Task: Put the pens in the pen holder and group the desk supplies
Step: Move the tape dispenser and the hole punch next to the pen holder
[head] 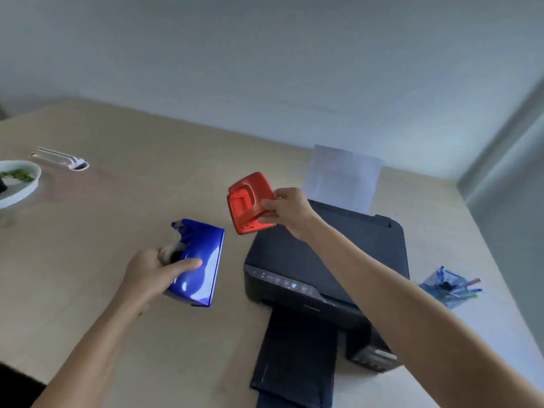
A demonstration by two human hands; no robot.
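My left hand [153,269] grips a glossy blue tape dispenser [200,260] by its side, tilted above the wooden desk [132,148]. A red hole punch [248,203] is held in the air by my right hand [287,210], just beyond the left rear corner of the printer. At the far right, a clear blue pen holder [447,287] stands on the desk with several pens in it.
A black printer [323,260] with a sheet of paper [343,176] in its rear feed sits mid-desk, its output tray extended toward me. A white bowl [17,182] and a small flat object [63,159] lie at far left. The wall is behind the desk.
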